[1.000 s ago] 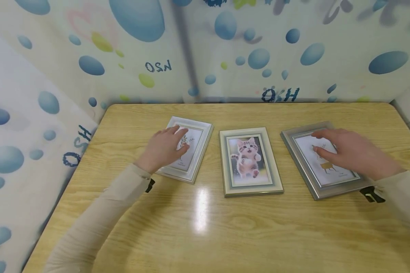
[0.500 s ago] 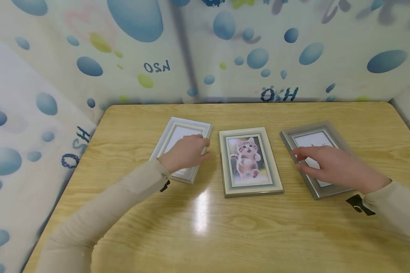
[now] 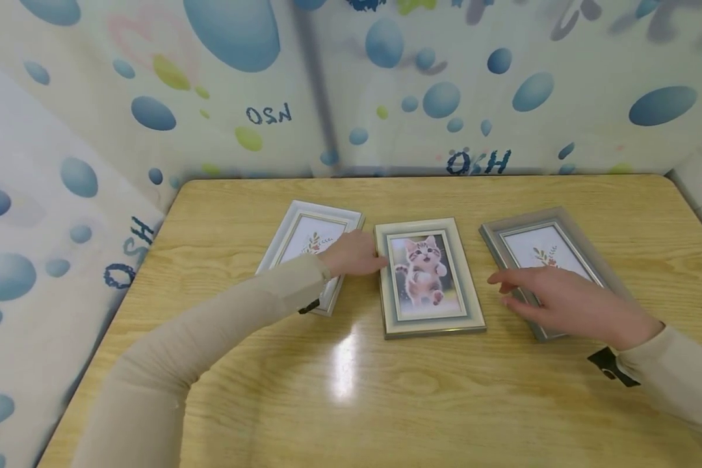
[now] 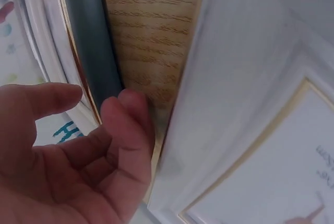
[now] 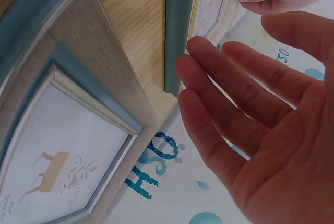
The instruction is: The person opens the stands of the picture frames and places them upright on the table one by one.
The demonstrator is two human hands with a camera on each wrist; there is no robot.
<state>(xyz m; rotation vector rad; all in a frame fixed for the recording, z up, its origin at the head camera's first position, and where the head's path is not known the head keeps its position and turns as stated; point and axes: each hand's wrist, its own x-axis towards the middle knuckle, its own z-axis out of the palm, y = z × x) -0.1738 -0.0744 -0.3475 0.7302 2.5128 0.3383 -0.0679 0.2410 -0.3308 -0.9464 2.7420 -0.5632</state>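
Observation:
Three picture frames lie face up on the table. My left hand (image 3: pixel 355 253) is at the left edge of the cream frame with the kitten photo (image 3: pixel 424 276); its thumb tip overlaps that edge. In the left wrist view its fingers (image 4: pixel 128 130) are loosely bent beside the frame's blue-grey side (image 4: pixel 88 31), thumb and fingertips apart; contact is hard to tell. The white frame (image 3: pixel 286 227) is partly hidden under my left wrist. My right hand (image 3: pixel 567 302) hovers over the lower part of the grey-brown frame (image 3: pixel 573 234), fingers relaxed and holding nothing in the right wrist view.
The wooden table (image 3: pixel 421 403) runs back to a wall covering (image 3: pixel 210 143) printed with blue and green drops. A strip of bare wood separates the kitten frame from the grey-brown one.
My left hand has moved right, from over the white frame to the kitten frame's left edge. My right hand has shifted left and toward me across the grey-brown frame. The frames stay in place.

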